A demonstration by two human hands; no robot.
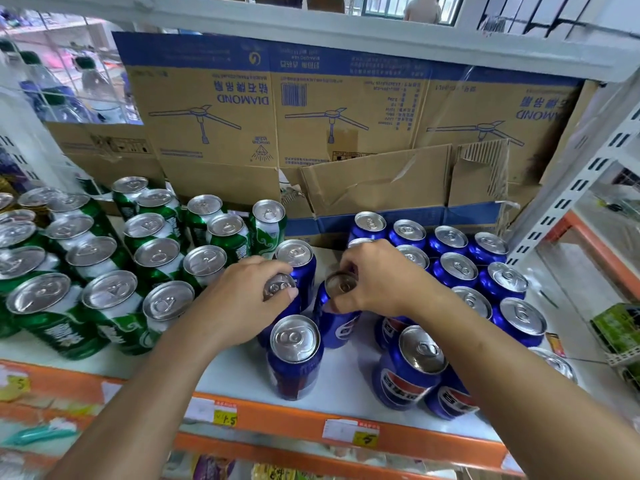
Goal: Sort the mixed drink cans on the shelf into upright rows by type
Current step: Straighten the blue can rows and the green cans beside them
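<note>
A white shop shelf (346,382) with an orange front edge (277,422) is carrying the drinks, and flattened cardboard boxes (311,116) are leaning along its back.

Near the middle of the shelf, the left hand (242,299) is curling its fingers over the rim of a blue can (278,288), the grip wrapping the top from the left side. Just beside it, the right hand (377,278) is pinching the top of a second blue can (337,322) between thumb and fingers, its grip closing round the rim. Whether either can is resting flat on the shelf is not clear from this angle.

Another upright blue can (294,355) is standing in front of the two held ones, towards the front edge, and one more (298,256) is standing right behind the left hand's can. The blue rows (453,268) are filling the right half of the shelf, running from the back to the front right corner, all upright. The green cans (104,265) are crowding the left half, also upright, with their nearest ones just beside the left hand.

Yellow and white price labels (225,415) are sticking to the orange front edge.
</note>
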